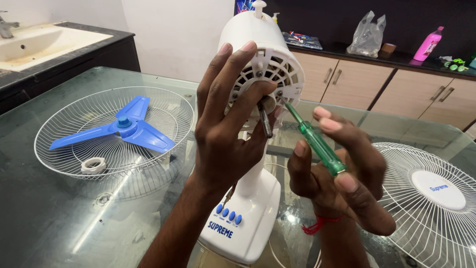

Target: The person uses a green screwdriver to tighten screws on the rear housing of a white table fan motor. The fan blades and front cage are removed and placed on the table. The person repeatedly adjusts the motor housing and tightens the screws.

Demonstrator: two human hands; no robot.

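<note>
A white table fan body stands on the glass table (59, 223), its motor housing (258, 44) tilted toward me and its base (248, 223) carrying several blue buttons. My left hand (225, 124) grips the front of the motor housing, fingers over the vented face beside the metal shaft (266, 121). My right hand (342, 183) holds a green-handled screwdriver (317, 144); its tip touches the motor face just right of the shaft. A red thread circles my right wrist.
A wire fan guard (171, 99) lies at left with the blue three-blade propeller (124, 129) and a white ring nut (93, 165) in it. A second guard with a white centre cap (436, 188) lies at right. Behind are a sink (44, 42), cabinets, a plastic bag and a pink bottle (429, 44).
</note>
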